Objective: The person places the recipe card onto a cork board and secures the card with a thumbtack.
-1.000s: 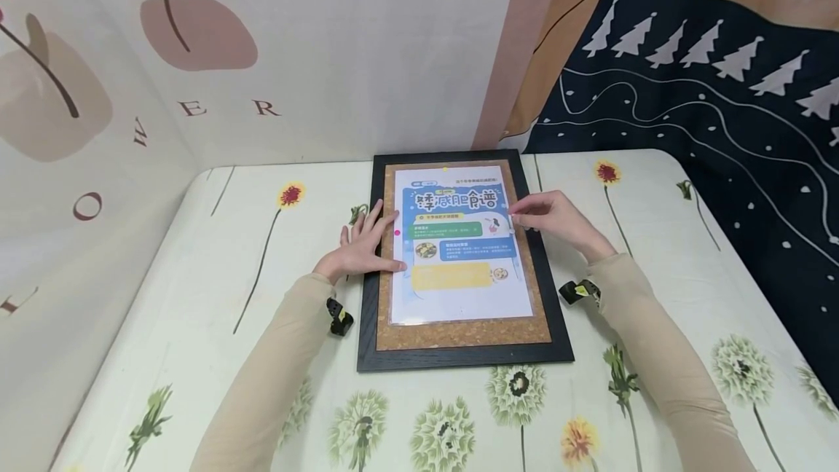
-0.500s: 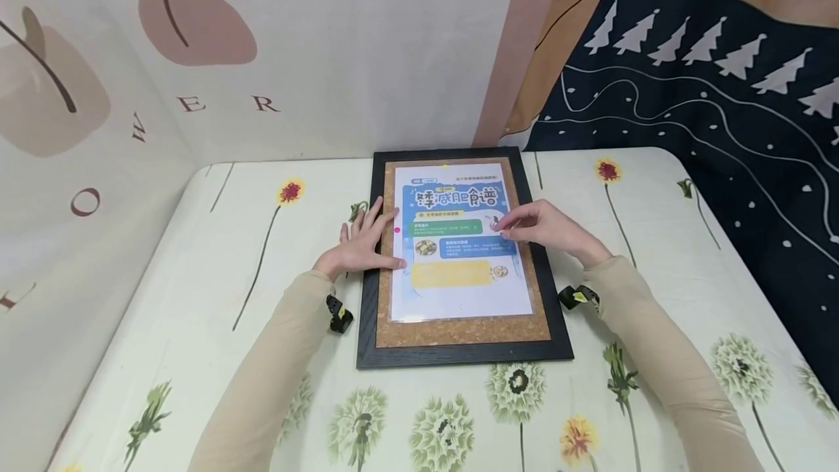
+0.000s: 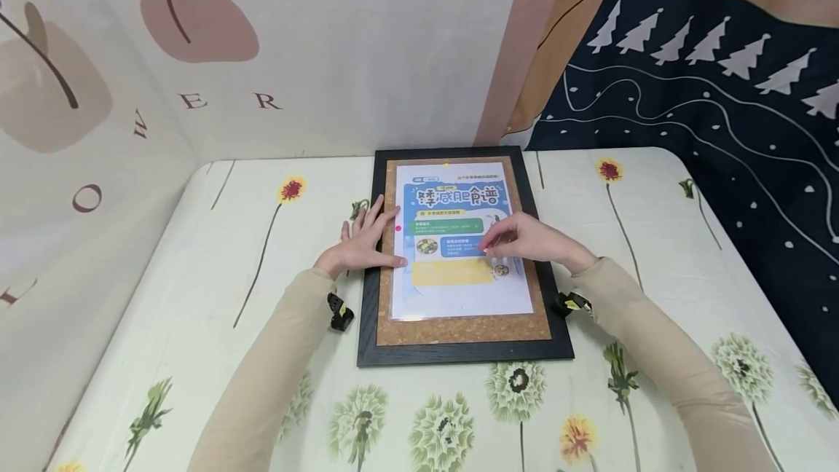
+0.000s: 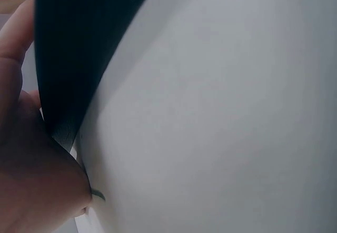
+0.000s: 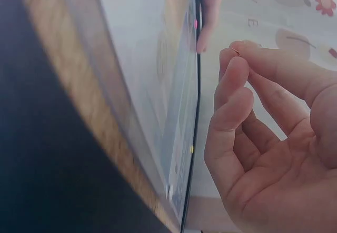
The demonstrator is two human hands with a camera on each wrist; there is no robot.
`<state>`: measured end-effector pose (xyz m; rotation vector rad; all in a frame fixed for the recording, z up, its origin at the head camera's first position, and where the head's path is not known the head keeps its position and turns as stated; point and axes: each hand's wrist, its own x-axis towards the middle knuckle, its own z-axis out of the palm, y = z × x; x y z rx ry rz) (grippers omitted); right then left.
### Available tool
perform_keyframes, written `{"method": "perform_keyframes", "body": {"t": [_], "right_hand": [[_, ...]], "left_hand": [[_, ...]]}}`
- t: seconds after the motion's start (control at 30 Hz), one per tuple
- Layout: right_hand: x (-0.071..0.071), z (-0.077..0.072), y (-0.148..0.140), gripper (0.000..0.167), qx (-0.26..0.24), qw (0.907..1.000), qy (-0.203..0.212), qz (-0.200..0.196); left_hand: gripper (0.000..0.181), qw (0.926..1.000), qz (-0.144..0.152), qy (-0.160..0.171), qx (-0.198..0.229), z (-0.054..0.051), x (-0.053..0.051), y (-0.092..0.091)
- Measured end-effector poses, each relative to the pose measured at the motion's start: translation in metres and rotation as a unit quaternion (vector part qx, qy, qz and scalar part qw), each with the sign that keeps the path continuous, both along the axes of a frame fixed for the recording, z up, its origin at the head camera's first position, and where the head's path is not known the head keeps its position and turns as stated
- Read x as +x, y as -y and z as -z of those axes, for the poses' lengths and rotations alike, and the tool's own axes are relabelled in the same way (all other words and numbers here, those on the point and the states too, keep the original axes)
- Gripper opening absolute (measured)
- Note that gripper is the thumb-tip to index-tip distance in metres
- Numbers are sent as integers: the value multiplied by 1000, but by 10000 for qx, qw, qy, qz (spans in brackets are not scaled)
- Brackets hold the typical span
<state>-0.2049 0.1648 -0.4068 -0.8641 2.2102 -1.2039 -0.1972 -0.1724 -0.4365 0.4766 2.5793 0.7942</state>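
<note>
A printed poster [image 3: 459, 301] in a clear sleeve lies on a black-framed cork board [image 3: 459, 331]. My left hand [image 3: 359, 248] rests spread over the board's left edge, its thumb and fingertips touching the poster's side. Over the lower right part of the poster, my right hand [image 3: 534, 240] pinches a tiny pin between thumb and forefinger; in the right wrist view only the thin coppery tip of the pin [image 5: 236, 52] shows. A pink pin [image 3: 398, 228] sits at the poster's left edge and a yellow pin [image 3: 446, 164] at its top.
The board lies on a table with a flower-printed cloth [image 3: 229, 384]. Behind it hangs a pale printed curtain [image 3: 367, 57], with a dark tree-patterned cloth [image 3: 708, 108] to the right. Each wrist carries a small black camera [image 3: 339, 312].
My right hand has moved from the poster's right edge leftward and down over the print, still pinching. My left hand has stayed in place.
</note>
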Motion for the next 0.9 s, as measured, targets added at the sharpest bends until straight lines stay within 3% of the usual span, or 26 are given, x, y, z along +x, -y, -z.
{"method": "perform_keyframes", "body": {"t": [0.6, 0.9], "right_hand": [[8, 4, 25, 15, 95, 9961, 570, -668], [15, 8, 36, 14, 161, 9889, 850, -1206]], "left_hand": [[104, 10000, -8, 5, 86, 1, 0, 0], [104, 10000, -14, -2, 95, 1, 0, -1]]}}
